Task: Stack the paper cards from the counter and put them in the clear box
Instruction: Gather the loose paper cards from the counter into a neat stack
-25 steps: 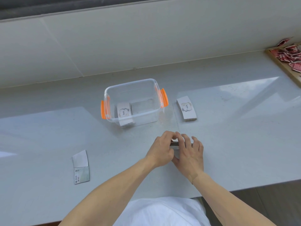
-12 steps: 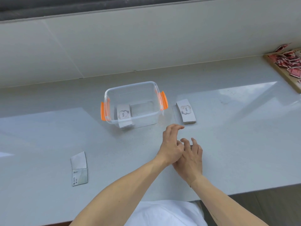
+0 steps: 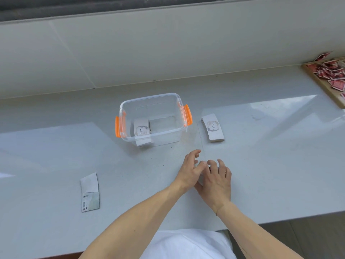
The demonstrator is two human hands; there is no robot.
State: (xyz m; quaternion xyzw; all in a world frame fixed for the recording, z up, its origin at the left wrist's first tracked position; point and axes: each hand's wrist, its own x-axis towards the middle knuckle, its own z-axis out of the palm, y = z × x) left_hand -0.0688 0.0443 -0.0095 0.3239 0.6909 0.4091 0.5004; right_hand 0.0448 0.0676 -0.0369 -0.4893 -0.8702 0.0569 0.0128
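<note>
- Left hand and right hand press together over a mostly hidden card stack; grip unclear.
- Clear box sits beyond them.

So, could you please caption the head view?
Both hands, left hand and right hand, gather cards near the clear box.

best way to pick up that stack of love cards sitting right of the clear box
Pinch the card stack across its two long side edges, coming straight down from above. It lies flat on the counter with bare surface around it, and its long axis runs away from the person, so thumb and fingers can close on both sides.
</note>
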